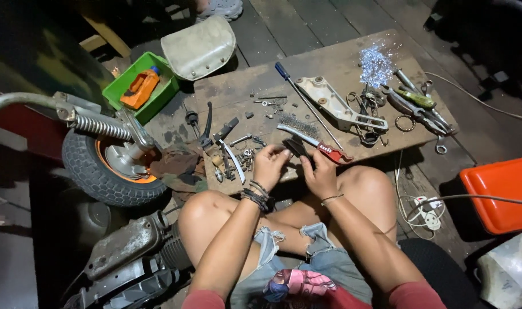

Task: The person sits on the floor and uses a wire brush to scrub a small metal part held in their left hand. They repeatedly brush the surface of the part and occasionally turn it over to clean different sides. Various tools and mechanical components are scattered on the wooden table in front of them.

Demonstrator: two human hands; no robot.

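Wood: worn board across the floor, strewn with tools and small parts.
Left hand: curled on the near-left end of a small dark part, fingers pinching it.
Right hand: grasping the same part from the right, thumb up against it.
Dark part: held between both hands at the board's near edge, long axis slanting far-left to near-right; both hands equally close.
Nearby: wire brush with red handle just beyond, screwdriver farther.
Left: scooter wheel, green tray.
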